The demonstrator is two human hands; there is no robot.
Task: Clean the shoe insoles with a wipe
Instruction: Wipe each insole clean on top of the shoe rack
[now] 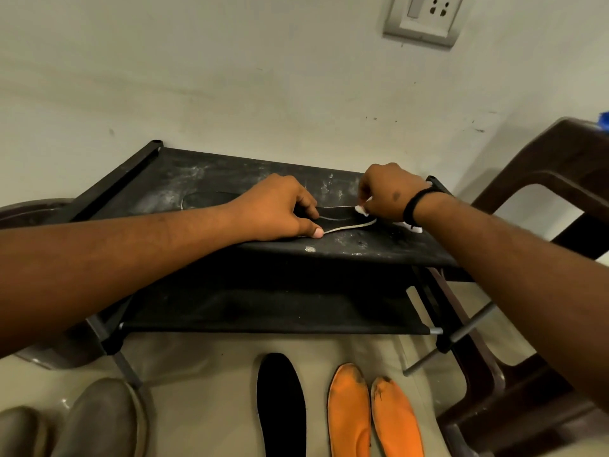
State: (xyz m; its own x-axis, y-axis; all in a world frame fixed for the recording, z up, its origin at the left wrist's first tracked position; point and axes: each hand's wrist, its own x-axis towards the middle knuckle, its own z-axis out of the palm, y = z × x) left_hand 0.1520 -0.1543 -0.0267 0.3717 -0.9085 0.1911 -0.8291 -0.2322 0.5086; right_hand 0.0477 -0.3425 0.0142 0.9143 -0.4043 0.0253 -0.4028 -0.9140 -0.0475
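Note:
A black insole with a pale edge lies on the top shelf of a dusty black shoe rack. My left hand holds its left part down, thumb at the near edge and fingers curled over the top. My right hand grips a white wipe at the insole's right end; more of the wipe shows under the wrist. A second black insole lies on the shelf behind my left hand. On the floor lie a black insole and two orange insoles.
A dark brown plastic chair stands to the right of the rack. A pair of grey-brown shoes sits on the floor at bottom left. A lower rack shelf sits beneath the top one. A wall socket is above.

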